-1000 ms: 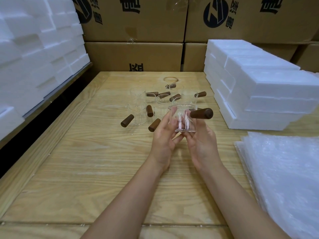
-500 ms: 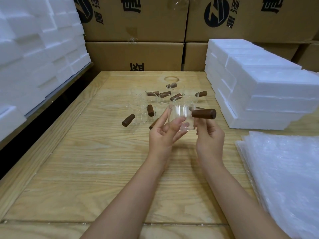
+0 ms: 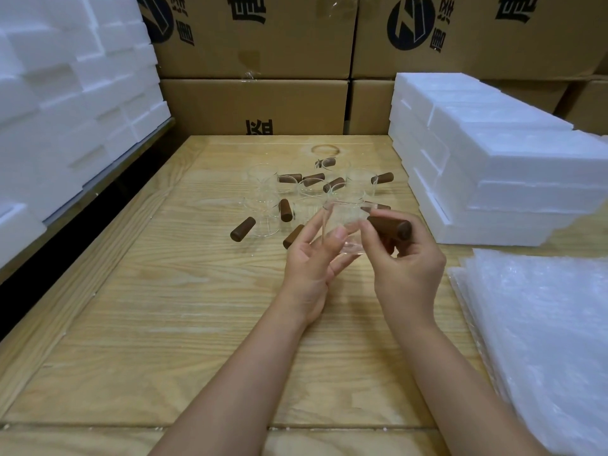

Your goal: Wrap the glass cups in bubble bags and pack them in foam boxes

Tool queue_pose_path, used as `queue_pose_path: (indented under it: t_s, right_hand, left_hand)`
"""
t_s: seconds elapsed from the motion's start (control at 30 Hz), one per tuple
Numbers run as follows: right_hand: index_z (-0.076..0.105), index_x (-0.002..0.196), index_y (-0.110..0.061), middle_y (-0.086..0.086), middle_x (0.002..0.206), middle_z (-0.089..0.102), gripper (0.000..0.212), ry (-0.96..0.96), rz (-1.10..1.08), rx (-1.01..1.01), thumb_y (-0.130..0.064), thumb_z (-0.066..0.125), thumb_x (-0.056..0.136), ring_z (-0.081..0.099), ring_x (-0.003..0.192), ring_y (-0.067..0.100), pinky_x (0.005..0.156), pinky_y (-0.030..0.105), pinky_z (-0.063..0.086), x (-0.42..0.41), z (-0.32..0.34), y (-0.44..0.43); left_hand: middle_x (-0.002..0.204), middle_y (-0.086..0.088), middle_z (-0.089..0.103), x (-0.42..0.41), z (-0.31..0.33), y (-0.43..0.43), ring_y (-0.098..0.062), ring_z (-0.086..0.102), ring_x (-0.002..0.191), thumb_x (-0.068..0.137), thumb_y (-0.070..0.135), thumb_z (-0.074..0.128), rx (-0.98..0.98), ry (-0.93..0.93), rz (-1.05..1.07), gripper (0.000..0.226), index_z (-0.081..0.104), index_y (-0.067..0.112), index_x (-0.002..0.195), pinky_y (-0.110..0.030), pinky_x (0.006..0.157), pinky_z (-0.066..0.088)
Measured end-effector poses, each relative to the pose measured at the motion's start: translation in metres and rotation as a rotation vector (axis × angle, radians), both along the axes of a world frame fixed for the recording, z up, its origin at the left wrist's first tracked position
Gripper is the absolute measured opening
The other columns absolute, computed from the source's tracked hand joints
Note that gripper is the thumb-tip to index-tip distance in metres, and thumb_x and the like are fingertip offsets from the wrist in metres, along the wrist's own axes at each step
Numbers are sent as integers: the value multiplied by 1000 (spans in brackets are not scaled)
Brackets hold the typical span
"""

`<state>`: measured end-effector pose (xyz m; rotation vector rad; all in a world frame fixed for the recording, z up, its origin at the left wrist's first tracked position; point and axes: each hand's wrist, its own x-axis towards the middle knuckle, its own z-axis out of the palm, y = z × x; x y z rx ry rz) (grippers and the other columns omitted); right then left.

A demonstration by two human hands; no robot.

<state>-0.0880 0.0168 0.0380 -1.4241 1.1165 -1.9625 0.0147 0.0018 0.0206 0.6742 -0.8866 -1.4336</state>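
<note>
A clear glass cup (image 3: pixel 345 225) with a brown wooden handle (image 3: pixel 391 227) is held above the table between both hands. My left hand (image 3: pixel 312 261) cups its side and base, thumb against the glass and fingers stretched up. My right hand (image 3: pixel 404 261) grips the wooden handle from the right. Several more glass cups with wooden handles (image 3: pixel 296 199) stand and lie on the wooden table (image 3: pixel 164 307) just beyond. A pile of bubble bags (image 3: pixel 543 340) lies at the right. White foam boxes (image 3: pixel 493 179) are stacked behind the bags.
More white foam boxes (image 3: pixel 65 103) are piled on a shelf along the left. Brown cardboard cartons (image 3: pixel 256 60) form a wall at the back of the table.
The held cup has moved closer and lower. My right hand has shifted from under the cup to gripping its wooden handle, and my left thumb has come onto the glass.
</note>
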Motion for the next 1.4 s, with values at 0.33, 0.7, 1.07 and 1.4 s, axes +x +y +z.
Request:
queue_pose_path:
  t_s: [0.33,0.7,1.07,1.4]
  right_hand:
    - [54,69,-13,-5,41,43,22,-483,87,277,-14,65,89,37,40,8,45,21,33,-5,3,-13]
    - [55,78,-28,-16,64,61,21,64,91,-3,-13,69,85,53,52,0,53,12,42,-14,7,-8]
    - [48,80,-16,6,56,56,15,374,-72,-138,-28,54,88,50,49,17,46,28,40,-21,-6,-9]
    - [50,74,-17,-10,47,51,27,-258,161,279,-29,37,94,34,38,4,38,17,29,-17,3,-13]
  left_hand:
    - [122,-12,63,-8,-6,2,-15,63,109,74,-6,76,-185,-226,170,68,50,34,123,-21,89,50]
    - [82,7,75,1,0,-2,-12,72,77,71,22,71,-44,-175,107,58,54,15,127,-28,72,59]
    - [75,0,74,4,0,-3,-16,71,68,71,26,71,-60,-267,149,43,62,21,113,-30,72,60]
    - [102,1,74,-4,-3,0,-17,69,99,64,20,81,-125,-279,218,60,53,35,115,-22,79,53]
